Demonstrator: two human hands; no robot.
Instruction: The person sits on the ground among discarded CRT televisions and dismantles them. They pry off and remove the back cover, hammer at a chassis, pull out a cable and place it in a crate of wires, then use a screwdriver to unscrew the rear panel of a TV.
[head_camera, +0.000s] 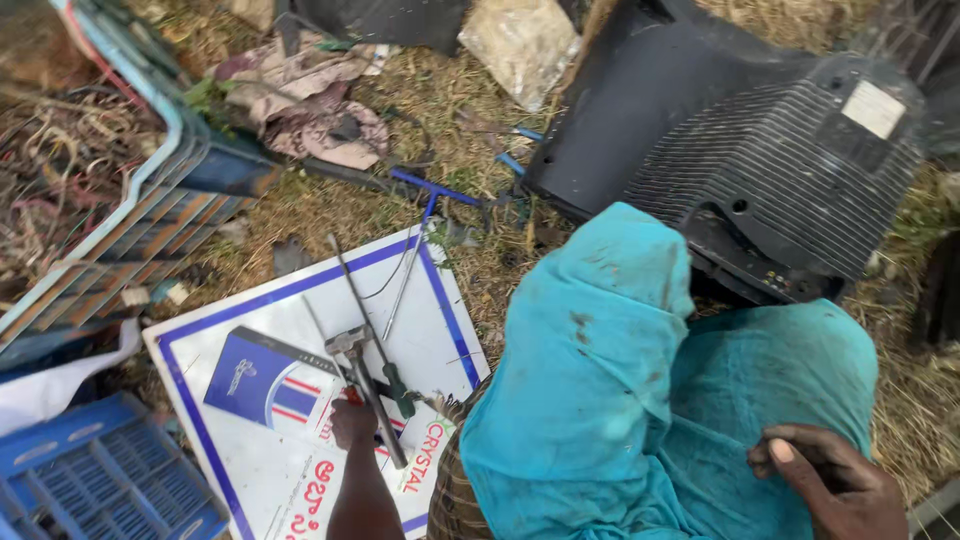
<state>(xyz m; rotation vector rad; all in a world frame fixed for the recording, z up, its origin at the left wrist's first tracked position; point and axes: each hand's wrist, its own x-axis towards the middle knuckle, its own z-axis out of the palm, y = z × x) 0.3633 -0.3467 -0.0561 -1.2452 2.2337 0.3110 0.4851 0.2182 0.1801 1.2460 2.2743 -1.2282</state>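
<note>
Left hand (352, 422), at seven o'clock, fingers closed around hammer (366, 378) handle on the white signboard (250, 320), screwdriver (398, 385) beside. Right hand (835, 485), five o'clock, fingers curled, rests on teal cloth (620, 400), steadying the posture. Black television casing (760, 150) lies at one o'clock.

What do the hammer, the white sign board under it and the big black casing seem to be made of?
Hammer under the left hand: dull grey metal head and shaft, worn. Green-handled screwdriver beside it: thin metal rod with what looks like a plastic grip. Sign board: flat, white, glossy, with blue printed border; painted sheet metal or plastic, unclear. Black casing: moulded matte plastic, judging by its ribbed vents.
</note>
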